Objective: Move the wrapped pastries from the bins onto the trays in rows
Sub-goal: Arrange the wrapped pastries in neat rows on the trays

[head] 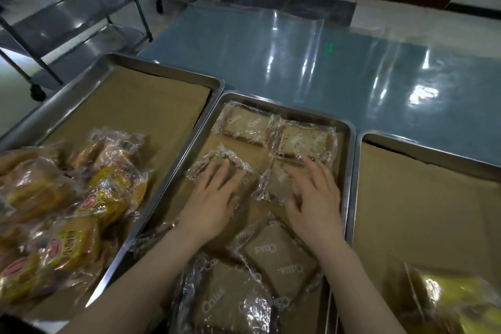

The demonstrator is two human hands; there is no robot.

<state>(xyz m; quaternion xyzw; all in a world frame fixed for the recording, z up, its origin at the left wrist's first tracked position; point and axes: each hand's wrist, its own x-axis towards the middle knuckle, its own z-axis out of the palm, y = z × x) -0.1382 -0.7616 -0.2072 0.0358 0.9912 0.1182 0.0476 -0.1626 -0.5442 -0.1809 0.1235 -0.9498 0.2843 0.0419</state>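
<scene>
Three steel trays lined with brown paper lie side by side. In the middle tray (349, 160) two clear-wrapped brown cake slices (245, 126) (303, 141) form a row at the far end. My left hand (214, 198) rests flat, fingers spread, on a third wrapped slice (206, 164) just below them. My right hand (314, 200) lies flat on a fourth slice (268, 184) beside it. Several more wrapped slices (276, 249) are heaped at the tray's near end, between my forearms.
The left tray (113, 68) carries a pile of yellow-labelled wrapped buns (67, 211) at its near end. The right tray (360, 144) has yellow packets (455, 298) at its near corner. Behind lie a glossy blue table (298, 54) and steel trolleys (89, 16).
</scene>
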